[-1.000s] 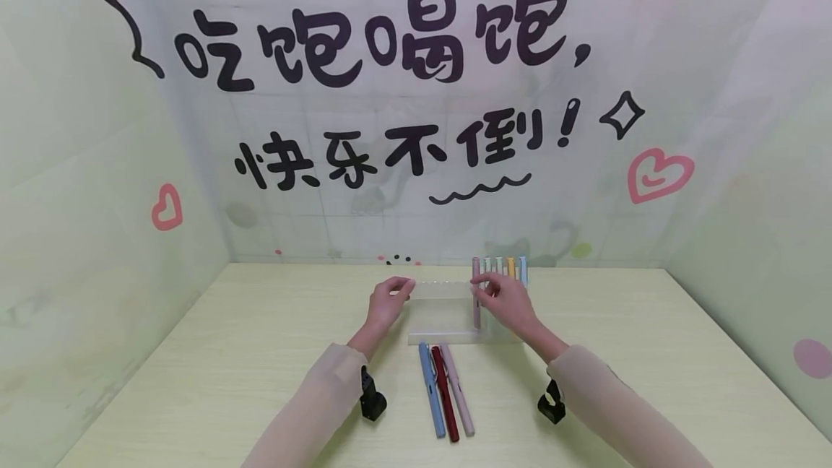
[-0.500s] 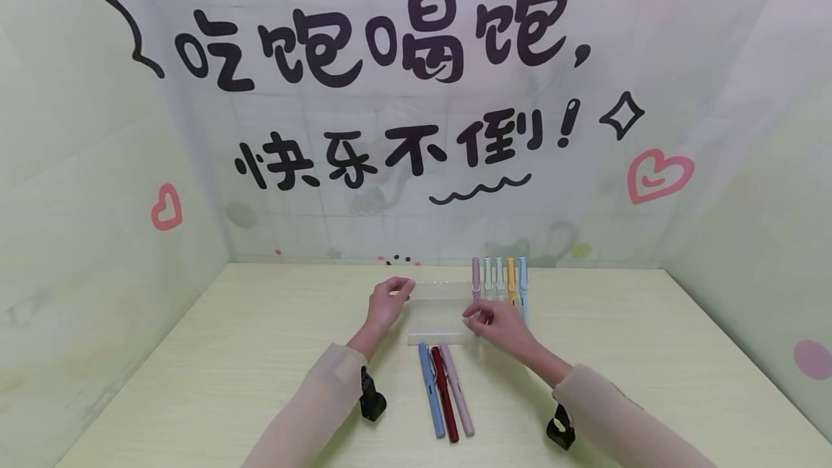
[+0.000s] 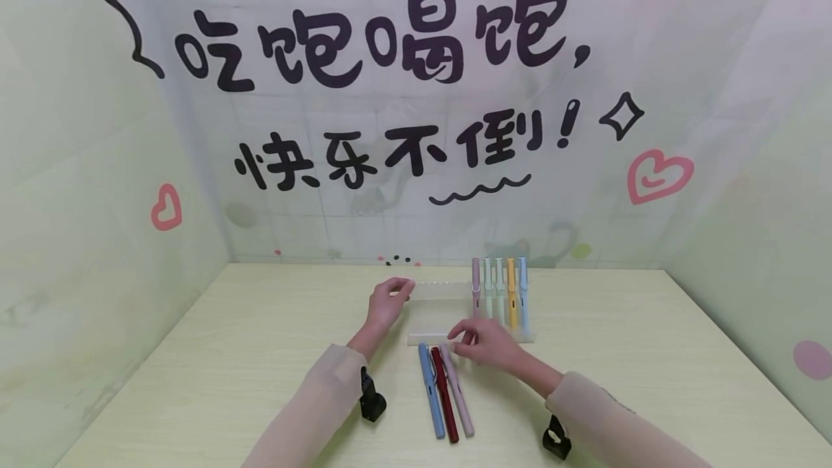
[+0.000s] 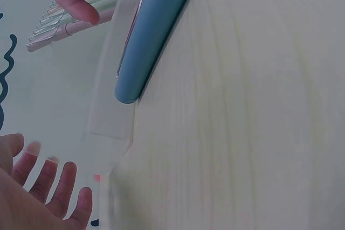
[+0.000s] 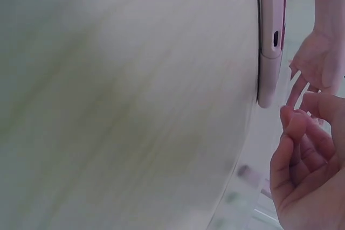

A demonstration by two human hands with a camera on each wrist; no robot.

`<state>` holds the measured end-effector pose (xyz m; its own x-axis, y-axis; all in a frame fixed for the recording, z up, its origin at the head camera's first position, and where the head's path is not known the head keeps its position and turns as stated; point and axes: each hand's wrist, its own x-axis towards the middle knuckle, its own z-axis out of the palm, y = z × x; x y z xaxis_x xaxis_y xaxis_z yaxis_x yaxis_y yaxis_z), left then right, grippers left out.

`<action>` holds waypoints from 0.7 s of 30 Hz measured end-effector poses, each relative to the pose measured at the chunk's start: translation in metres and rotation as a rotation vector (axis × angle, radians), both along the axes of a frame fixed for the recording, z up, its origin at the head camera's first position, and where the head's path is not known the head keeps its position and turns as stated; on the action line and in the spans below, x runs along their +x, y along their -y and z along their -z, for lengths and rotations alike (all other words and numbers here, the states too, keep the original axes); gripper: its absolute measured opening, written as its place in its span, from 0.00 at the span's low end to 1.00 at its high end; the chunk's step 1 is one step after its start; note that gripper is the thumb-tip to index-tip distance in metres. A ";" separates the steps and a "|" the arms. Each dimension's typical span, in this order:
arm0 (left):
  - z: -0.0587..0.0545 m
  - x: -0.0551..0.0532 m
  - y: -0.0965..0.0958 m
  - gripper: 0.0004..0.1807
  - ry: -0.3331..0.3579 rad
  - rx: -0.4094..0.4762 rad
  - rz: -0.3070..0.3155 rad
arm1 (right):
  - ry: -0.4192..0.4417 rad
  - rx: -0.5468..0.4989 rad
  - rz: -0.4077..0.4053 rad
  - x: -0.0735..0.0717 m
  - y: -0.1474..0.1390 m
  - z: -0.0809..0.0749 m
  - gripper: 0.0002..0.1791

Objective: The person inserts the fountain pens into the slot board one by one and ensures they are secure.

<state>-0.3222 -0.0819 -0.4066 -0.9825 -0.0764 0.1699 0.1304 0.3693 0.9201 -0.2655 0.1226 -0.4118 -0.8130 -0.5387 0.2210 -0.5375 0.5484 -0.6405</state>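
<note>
Free room lies right of the lilac pen (image 3: 458, 390); the red pen (image 3: 445, 397) blocks its left.

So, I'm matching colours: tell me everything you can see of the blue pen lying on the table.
The blue pen looks smooth and plastic, with a seam, a blunt cap end, a silvery clip beside the dark red pen and a small dark barrel slot. It lies on the table, leftmost of three, cap toward the clear rack. Neither the left hand nor the right hand touches it; contact with its neighbour is unclear.
</note>
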 end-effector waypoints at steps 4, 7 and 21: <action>0.000 0.001 0.000 0.17 0.002 0.001 0.002 | -0.003 0.031 -0.037 0.001 0.004 0.001 0.08; 0.000 0.001 0.000 0.16 0.004 0.001 0.001 | 0.022 0.048 -0.046 0.001 0.006 0.001 0.08; 0.000 0.000 -0.001 0.17 0.012 0.005 -0.003 | 0.020 0.143 -0.071 0.002 0.009 0.005 0.16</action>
<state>-0.3219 -0.0813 -0.4069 -0.9842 -0.0806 0.1574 0.1178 0.3647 0.9236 -0.2634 0.1131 -0.4170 -0.7750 -0.6201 0.1219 -0.5664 0.5959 -0.5693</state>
